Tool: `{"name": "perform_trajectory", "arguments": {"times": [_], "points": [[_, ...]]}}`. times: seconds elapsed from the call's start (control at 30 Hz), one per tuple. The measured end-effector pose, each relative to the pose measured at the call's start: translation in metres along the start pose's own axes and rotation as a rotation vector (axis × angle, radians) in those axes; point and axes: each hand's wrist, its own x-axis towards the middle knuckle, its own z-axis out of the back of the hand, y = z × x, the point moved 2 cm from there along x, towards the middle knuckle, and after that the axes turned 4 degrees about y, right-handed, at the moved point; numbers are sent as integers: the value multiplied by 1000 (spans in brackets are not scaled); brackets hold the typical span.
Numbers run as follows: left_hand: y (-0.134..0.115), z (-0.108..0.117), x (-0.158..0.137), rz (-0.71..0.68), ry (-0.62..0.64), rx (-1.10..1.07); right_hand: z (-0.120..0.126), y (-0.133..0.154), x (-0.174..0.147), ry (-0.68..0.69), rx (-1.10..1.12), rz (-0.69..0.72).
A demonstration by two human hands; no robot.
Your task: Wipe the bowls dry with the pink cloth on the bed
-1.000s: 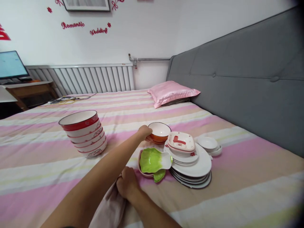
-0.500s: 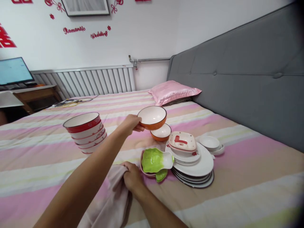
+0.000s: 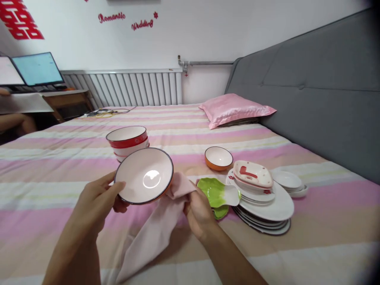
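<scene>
With left hand point(image 3: 99, 194), pinching a white-lined bowl point(image 3: 139, 178) by its rim; with right hand point(image 3: 199, 209), clutching a pink cloth point(image 3: 157, 233), seemingly touching the bowl's outer side

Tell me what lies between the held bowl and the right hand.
The head view shows a pink cloth between the held bowl and the right hand.

left fingers point(image 3: 116, 190): grip bowl point(image 3: 142, 168) | right fingers point(image 3: 192, 200): hold pink cloth point(image 3: 158, 227) at its side | stacked bowls point(image 3: 127, 145): behind
</scene>
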Motion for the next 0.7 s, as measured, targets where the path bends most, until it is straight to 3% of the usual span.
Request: {"name": "perform_trajectory", "arguments": {"times": [0.13,0.37,0.47,0.7], "points": [[12,5,3,26,3,-17,1,19,0,-76,8,177],[23,12,1,39,104,81,18,36,15,-113,-170,429],[34,5,10,32,157,165,28,34,17,-131,-328,549],[47,-2,20,-32,167,195,42,41,7,-86,-952,555]]}}
